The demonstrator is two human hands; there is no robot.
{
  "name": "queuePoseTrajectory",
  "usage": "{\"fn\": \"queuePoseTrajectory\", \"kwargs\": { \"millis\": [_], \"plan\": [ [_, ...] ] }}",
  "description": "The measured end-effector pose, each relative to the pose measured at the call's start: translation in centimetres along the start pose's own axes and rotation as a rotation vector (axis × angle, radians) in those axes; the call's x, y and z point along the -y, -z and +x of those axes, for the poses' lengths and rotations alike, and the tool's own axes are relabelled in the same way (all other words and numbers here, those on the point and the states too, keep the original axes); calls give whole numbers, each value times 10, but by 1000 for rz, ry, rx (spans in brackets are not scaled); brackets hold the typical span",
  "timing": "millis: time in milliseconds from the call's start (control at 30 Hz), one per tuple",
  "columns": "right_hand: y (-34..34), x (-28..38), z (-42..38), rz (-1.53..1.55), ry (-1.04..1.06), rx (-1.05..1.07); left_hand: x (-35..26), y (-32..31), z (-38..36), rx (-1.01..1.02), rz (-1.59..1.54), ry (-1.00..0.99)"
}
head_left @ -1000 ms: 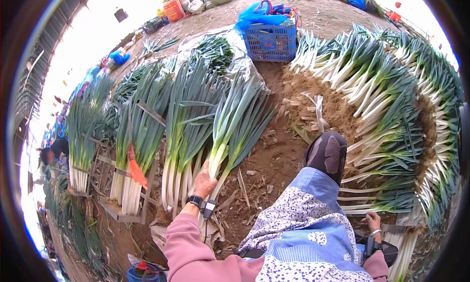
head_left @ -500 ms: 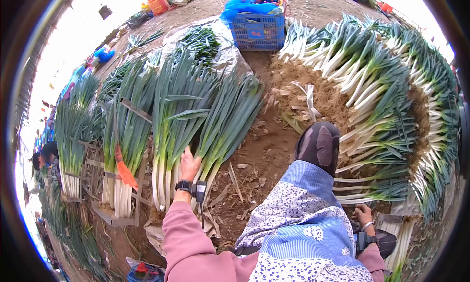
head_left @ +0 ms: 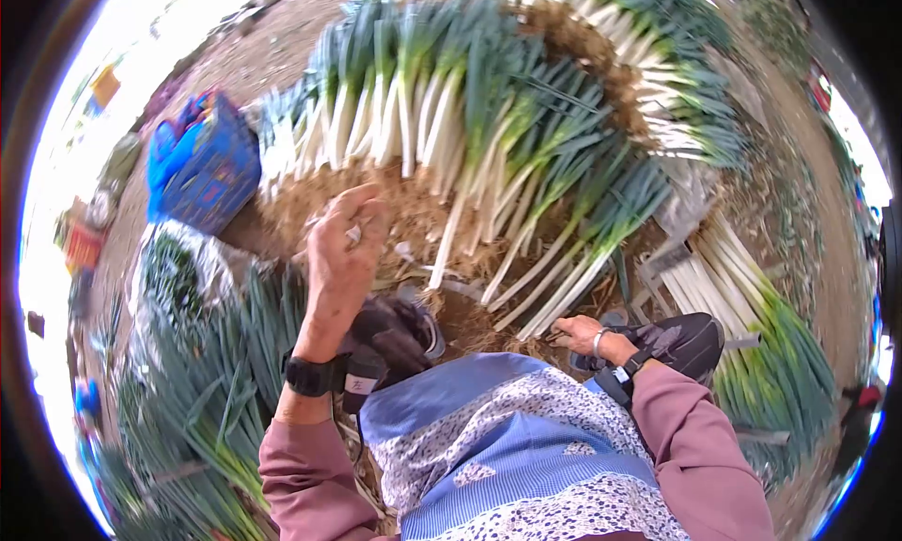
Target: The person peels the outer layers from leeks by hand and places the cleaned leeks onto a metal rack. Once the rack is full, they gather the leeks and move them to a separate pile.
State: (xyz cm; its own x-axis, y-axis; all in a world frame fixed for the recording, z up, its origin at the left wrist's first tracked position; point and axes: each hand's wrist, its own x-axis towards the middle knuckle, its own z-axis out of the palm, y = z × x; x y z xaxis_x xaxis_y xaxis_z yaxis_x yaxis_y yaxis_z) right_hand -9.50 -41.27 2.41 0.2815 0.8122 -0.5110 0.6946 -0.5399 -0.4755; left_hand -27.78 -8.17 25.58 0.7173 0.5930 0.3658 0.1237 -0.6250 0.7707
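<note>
My left hand (head_left: 346, 245) is raised over the brown roots of the leeks (head_left: 413, 109), its fingers loosely bent and apart, with nothing clearly held. Lower right, my right hand (head_left: 578, 334) has its fingers drawn together beside the white root ends of several leeks (head_left: 564, 292) on the ground; what they grip, if anything, is too small to tell. Right of that hand, a bundle of leeks (head_left: 719, 283) lies in a metal frame (head_left: 669, 259).
A blue crate (head_left: 211, 170) with blue plastic on it stands at the upper left. Green leeks (head_left: 216, 381) fill the lower left, near a pale sheet (head_left: 218, 259). Another row of leeks (head_left: 629, 48) runs along the upper right.
The view has swung right. My left hand has left the upright leeks and is now lifted over the root ends. My right hand is now beside the lying leeks' ends.
</note>
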Motion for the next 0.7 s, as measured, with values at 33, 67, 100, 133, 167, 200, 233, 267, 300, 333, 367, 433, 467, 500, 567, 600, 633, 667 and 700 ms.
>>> {"fn": "queuePoseTrajectory", "kwargs": {
  "millis": [33, 67, 100, 133, 167, 200, 233, 267, 300, 333, 367, 433, 467, 500, 567, 600, 633, 667, 700],
  "plan": [
    [6, 2, 1, 30, -8, 7, -11, -21, 14, 81, -53, 8],
    [3, -10, 6, 53, -39, -1, -10, -43, 27, 149, -81, -74],
    [-4, -27, 16, 45, -42, -30, -11, -62, 37, 247, -93, -29],
    [-3, -33, 22, 36, -44, -55, -11, -79, 46, 344, -103, 18],
    [-1, -41, 29, 83, -133, -21, 0, -101, 51, 368, -166, -41],
    [2, -45, 33, 131, -153, -50, 2, -114, 57, 430, -91, -79],
    [-1, -58, 42, 139, -179, -76, 5, -127, 61, 473, -79, -34],
    [-5, -70, 52, 146, -204, -99, 10, -138, 62, 516, -67, 12],
    [-10, -79, 59, 172, -237, -151, 15, -147, 62, 545, -77, 21],
    [-11, -83, 64, 196, -270, -202, 21, -153, 64, 571, -46, 38],
    [-13, -87, 68, 269, -337, -220, 26, -157, 65, 594, -13, 53],
    [-38, -110, 79, 339, -421, -341, 31, -162, 66, 613, 65, 36],
    [-49, -118, 82, 360, -465, -398, 31, -161, 65, 606, 154, 19],
    [-61, -128, 87, 367, -477, -384, 29, -160, 67, 621, 150, 29],
    [-82, -148, 97, 546, -708, -490, 19, -159, 73, 634, 0, 40],
    [-93, -157, 102, 554, -717, -482, 18, -157, 72, 647, 0, 46],
    [-99, -165, 108, 646, -786, -593, 17, -155, 71, 653, 17, 10],
    [-106, -171, 114, 738, -857, -703, 15, -153, 70, 661, 34, -25],
    [-98, -166, 120, 865, -938, -752, 10, -150, 70, 702, 48, 11]
  ]
}}
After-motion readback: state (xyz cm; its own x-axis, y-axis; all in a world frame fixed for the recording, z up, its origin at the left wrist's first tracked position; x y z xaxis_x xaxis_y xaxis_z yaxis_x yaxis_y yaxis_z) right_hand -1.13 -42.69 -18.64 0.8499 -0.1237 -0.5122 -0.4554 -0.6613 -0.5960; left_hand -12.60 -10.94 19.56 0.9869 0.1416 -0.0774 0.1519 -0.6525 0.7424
